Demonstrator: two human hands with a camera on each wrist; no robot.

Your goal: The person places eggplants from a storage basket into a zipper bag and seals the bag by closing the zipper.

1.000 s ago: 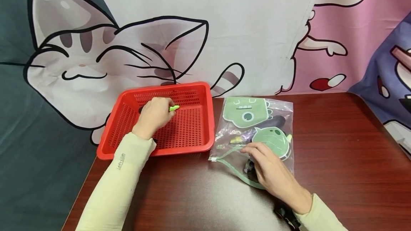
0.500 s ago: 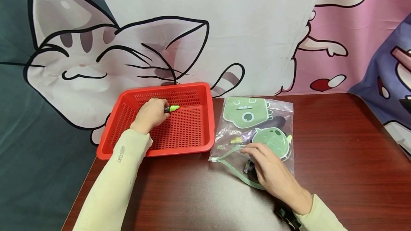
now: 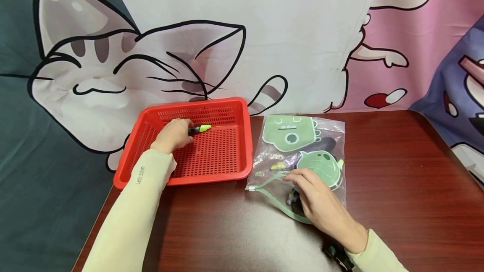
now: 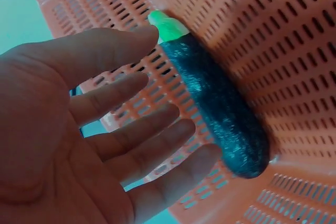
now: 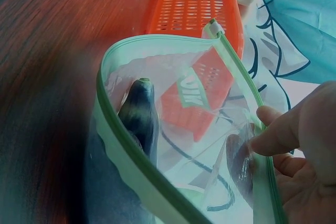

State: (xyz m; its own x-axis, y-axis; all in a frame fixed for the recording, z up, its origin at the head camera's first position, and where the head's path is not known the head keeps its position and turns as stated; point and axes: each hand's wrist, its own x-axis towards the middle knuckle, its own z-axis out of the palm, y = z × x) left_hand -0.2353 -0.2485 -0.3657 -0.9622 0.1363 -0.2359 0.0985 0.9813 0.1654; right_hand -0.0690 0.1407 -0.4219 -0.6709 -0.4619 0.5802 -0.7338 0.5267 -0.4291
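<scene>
In the red basket, a dark eggplant (image 4: 215, 103) with a bright green stem lies on its side near the perforated back wall. My left hand (image 3: 174, 134) is over the basket just left of its green end. The left wrist view shows that hand's fingers extended and spread, nothing in them, fingertips close to the eggplant. My right hand (image 3: 321, 202) pinches the green zip edge of a clear zip bag (image 5: 262, 166) between thumb and fingers, and its mouth gapes. Inside the bag are a dark eggplant (image 5: 142, 114) and a purple one with a yellow tip (image 3: 291, 160).
The red basket (image 3: 209, 176) stands at the back left of the brown wooden table (image 3: 401, 188), beside the bag. A cartoon cat cloth (image 3: 302, 32) hangs right behind both. Green cartoon prints on the bag partly cover its contents.
My left hand has drawn back to the left, and more of the eggplant's dark body shows beside it. The right hand and the bag have stayed in place.
</scene>
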